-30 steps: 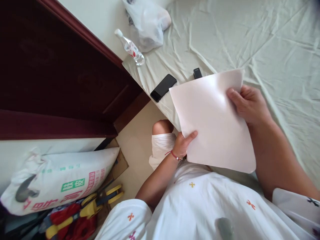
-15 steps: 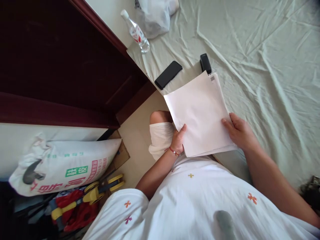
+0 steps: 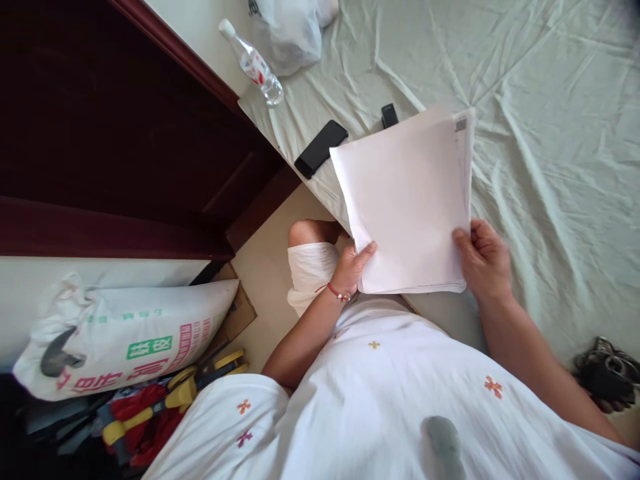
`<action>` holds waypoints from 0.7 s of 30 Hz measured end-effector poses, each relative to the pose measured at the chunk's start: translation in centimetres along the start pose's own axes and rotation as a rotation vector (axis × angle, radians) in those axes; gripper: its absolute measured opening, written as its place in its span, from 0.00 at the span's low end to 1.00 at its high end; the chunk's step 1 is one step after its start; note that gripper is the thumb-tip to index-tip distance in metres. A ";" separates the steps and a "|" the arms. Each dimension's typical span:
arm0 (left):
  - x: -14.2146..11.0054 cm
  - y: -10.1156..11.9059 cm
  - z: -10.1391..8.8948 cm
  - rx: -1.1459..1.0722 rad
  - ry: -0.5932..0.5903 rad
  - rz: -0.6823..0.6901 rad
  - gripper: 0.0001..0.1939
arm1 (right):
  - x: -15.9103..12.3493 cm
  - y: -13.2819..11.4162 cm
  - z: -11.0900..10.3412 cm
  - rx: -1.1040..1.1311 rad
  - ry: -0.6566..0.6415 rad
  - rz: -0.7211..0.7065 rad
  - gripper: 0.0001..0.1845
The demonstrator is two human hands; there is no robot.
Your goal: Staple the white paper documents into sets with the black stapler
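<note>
A stack of white paper sheets (image 3: 407, 207) is held up over my lap, its top face nearly blank, with a dark printed patch near the far right corner. My left hand (image 3: 354, 265) is closed on the lower left edge, thumb on top. On the right edge my right hand (image 3: 484, 259) grips the sheets between thumb and curled fingers. The fingers beneath the paper are hidden. Just beyond the stack lies a black stapler-like object (image 3: 389, 116), partly covered by the paper. A black phone (image 3: 321, 148) rests to its left on the cloth.
A pale green sheet (image 3: 550, 167) covers the bed-like surface. At its far left stand a clear bottle (image 3: 257, 70) and a plastic bag (image 3: 290, 33). A dark wooden panel (image 3: 125, 133), a printed white sack (image 3: 135, 333) and a yellow toy (image 3: 185, 393) are on the left. A dark bundle (image 3: 607, 373) lies right.
Both hands have raised and turned the paper stack, so its far edge reaches higher and covers more of the black object. The view has shifted slightly, showing more of the dark bundle.
</note>
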State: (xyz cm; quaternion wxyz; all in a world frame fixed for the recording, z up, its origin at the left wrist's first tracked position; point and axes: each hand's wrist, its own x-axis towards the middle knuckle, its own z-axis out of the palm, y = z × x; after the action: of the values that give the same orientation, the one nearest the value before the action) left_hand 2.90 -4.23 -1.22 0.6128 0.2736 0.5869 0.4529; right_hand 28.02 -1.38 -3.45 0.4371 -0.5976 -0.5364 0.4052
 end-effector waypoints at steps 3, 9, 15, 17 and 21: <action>0.7 0.3 -0.1 0.061 0.030 0.026 0.32 | 0.2 -0.4 -0.5 0.010 0.127 0.044 0.11; 2.5 0.2 -1.1 0.124 0.055 0.099 0.31 | 0.7 -1.0 -1.6 -0.184 0.093 0.046 0.07; 3.6 -1.1 -1.2 0.110 0.123 0.114 0.32 | 0.7 -0.6 -1.4 -0.378 0.049 -0.044 0.10; 3.8 -1.2 -1.0 0.075 0.139 0.108 0.33 | 0.6 -0.4 -1.3 -0.436 0.043 -0.063 0.14; 3.7 -1.1 -0.7 0.059 0.156 0.113 0.33 | 0.4 -0.2 -1.2 -0.473 -0.027 -0.040 0.14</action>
State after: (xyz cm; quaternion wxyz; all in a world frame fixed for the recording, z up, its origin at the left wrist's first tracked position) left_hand 2.11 -1.62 -4.03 0.5303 0.2882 0.6296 0.4892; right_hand 29.13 -1.12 -2.97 0.2858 -0.6672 -0.6338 0.2673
